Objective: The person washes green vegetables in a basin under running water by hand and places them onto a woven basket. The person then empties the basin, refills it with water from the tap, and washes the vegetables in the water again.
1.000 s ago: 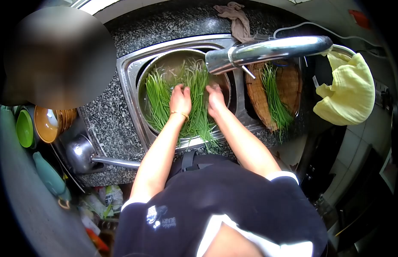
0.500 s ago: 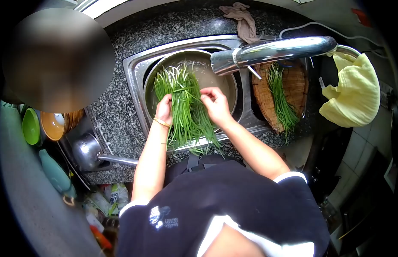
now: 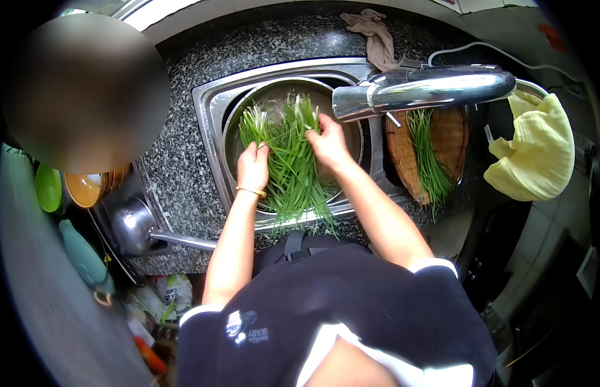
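Note:
A bunch of Chinese chives [image 3: 290, 161], green with white ends pointing away from me, lies over a large round metal basin [image 3: 230, 132] set in the sink. Its leaf tips hang over the near rim. My left hand [image 3: 253, 169] is closed on the left part of the bunch. On the right, my right hand [image 3: 329, 143] grips another part of it near the white ends. Between my hands the chives spread apart in two clumps. Water in the basin is mostly hidden beneath them.
A chrome faucet [image 3: 435, 90] reaches over the basin's right side. To the right, a woven basket [image 3: 398, 145] holds more chives. A yellow cloth [image 3: 535, 151] hangs far right, and a pink rag [image 3: 372, 35] lies behind. At left are a metal ladle [image 3: 135, 226] and stacked bowls [image 3: 87, 187].
The single bunch has been parted into two clumps. My right hand, near the bunch's side before, now grips chives by the white ends. My view has shifted slightly.

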### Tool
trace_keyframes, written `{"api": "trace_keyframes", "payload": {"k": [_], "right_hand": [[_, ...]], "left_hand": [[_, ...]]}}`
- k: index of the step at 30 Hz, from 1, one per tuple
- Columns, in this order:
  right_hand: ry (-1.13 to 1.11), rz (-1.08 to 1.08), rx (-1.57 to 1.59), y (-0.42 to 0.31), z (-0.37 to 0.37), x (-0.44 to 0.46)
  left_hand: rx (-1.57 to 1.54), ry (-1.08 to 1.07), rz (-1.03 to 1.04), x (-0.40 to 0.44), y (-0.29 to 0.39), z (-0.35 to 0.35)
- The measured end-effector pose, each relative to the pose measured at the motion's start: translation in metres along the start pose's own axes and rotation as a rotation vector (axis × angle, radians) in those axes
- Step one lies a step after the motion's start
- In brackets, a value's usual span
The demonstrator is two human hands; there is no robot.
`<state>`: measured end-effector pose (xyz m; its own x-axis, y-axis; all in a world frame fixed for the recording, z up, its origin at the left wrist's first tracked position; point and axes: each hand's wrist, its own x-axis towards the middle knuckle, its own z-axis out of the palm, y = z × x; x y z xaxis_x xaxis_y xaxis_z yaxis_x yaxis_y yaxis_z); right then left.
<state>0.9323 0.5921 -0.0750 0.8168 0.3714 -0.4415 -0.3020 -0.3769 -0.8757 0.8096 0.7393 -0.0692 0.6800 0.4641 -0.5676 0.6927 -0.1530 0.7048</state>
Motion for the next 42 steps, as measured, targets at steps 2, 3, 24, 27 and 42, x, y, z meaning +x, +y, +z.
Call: {"api": "trace_keyframes", "payload": {"k": [2,3,24,27,42], "right_hand": [[-0.162,-0.020,-0.146,0.006,-0.022,0.013],[-0.228,-0.061,-0.230,0.005,-0.028,0.015],[-0.519,0.332,0.712,-0.054,-0.020,-0.037],[-0.574,0.293,0.762,-0.055,-0.022,-0.040],[-0.186,0.329,0.121,0.027,-0.015,-0.009]], "left_hand": [[0.532,0.289,0.251,-0.008,0.004,-0.007],[0.598,0.273,0.219,-0.015,0.016,-0.012],[-1.368,-0.501,-0.159,-0.030,0.031,-0.032],[-1.392,-0.496,-0.184,-0.034,0.031,-0.035],[-0.947,-0.074,-0.223,0.003,-0.001,0.015]]}}
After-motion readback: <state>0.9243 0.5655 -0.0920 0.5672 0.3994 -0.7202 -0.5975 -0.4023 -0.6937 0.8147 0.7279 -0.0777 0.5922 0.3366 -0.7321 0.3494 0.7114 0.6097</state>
